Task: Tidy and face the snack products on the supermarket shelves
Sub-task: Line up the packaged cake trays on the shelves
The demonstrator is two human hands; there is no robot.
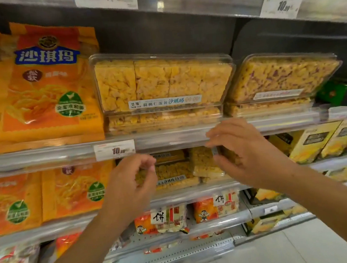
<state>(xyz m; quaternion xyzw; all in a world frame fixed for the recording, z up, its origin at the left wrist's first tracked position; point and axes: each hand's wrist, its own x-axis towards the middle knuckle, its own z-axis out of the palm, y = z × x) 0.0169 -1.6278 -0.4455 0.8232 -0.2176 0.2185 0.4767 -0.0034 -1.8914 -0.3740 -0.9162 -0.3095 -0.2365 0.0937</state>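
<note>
Clamshell snack boxes: light, crackly, grab them by the ends

Clamshell snack box (179,171) in question sits on the second shelf (196,190) down, right under the price rail, with the two hands around it. Going big to small:

Orange snack bags (39,86) fill the left side of both shelves. Soft pillow packs, probably light and floppy, so I'd face those by nudging the bottom edge.

Upper clear boxes (162,80) are stacked two high, with a purplish-flecked pair (281,75) just beside them. Thin rigid plastic, I'd guess slick and easy to dent, and the puffed bars inside look crumbly. Squeeze the short ends, not the lid.

Left hand (131,186) has its fingers curled at the box's left end; honestly can't tell if it's pinching the rim or just hovering there. Right hand (242,151) has its fingers (217,141) curled near the top right corner, right at the shelf lip, thumb lower down, seemingly gripping that end.

Hard to see: the hands cover both ends of the box, its label (170,180) is partly blocked, and whatever sits behind it is dark. Price tag (114,150) is blurry apart from the number.
</note>
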